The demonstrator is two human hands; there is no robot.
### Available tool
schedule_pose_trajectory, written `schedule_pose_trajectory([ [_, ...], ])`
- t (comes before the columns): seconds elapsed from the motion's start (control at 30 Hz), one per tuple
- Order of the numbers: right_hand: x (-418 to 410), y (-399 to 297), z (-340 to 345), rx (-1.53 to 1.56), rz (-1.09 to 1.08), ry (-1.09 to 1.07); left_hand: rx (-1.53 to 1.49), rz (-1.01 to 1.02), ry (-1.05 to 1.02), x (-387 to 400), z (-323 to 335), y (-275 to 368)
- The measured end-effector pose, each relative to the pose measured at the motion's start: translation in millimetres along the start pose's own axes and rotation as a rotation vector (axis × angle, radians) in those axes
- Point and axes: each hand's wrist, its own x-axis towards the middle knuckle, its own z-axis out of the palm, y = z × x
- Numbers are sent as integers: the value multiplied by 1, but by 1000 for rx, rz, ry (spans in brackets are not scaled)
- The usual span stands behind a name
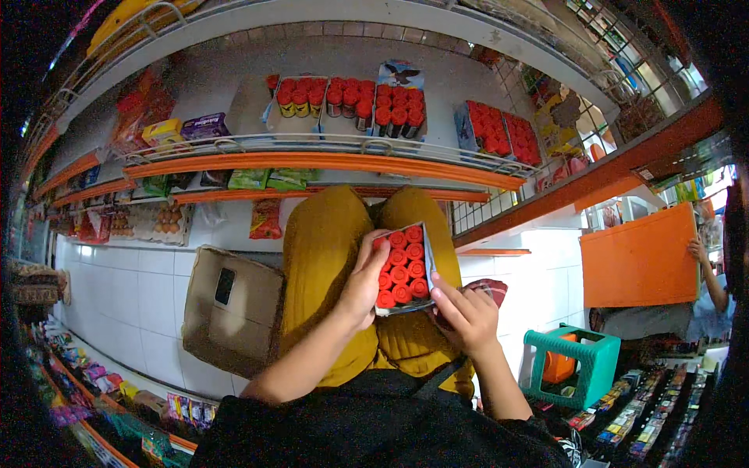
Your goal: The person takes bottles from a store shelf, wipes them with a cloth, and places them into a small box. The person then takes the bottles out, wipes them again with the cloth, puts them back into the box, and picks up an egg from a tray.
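Note:
On my lap rests a small open carton (429, 257) packed with several red-capped batteries or small canisters (399, 275); their exact kind is hard to tell. My left hand (364, 281) grips the carton's left side, its thumb over the top edge by the caps. The fingers of my right hand (465, 313) touch the lower right corner and side. Ahead, on a white shelf, stand more open cartons (323, 108) of red-capped cylinders with yellow or dark bodies. One carton there has a raised back flap with a bird picture (401, 75). Two further cartons (506, 133) stand to the right.
A cardboard box (234, 310) with a phone (225, 286) on it stands left of my knees. Orange shelf rails (327, 162) run before me, with egg trays (169, 225) lower left. At right are a green plastic stool (605, 368) and another person's hand (697, 250) at an orange panel (641, 257).

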Motion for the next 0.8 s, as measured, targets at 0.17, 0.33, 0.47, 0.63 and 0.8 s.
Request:
schedule_pose_trajectory([
  [0.17,9,-12,-18,391,254,-34,-166,-120,25,-9,0,12],
  [0.33,19,-10,-36,1074,1015,-72,-261,-105,-85,-22,14,21],
  [0.47,16,-7,-31,1417,977,-428,-290,-131,-113,-37,37,23],
  [0.63,4,-33,-18,1770,1406,-281,-10,35,-178,-39,52,27],
  [0.8,-3,-28,-5,1855,1405,-169,625,472,-134,-34,48,35],
])
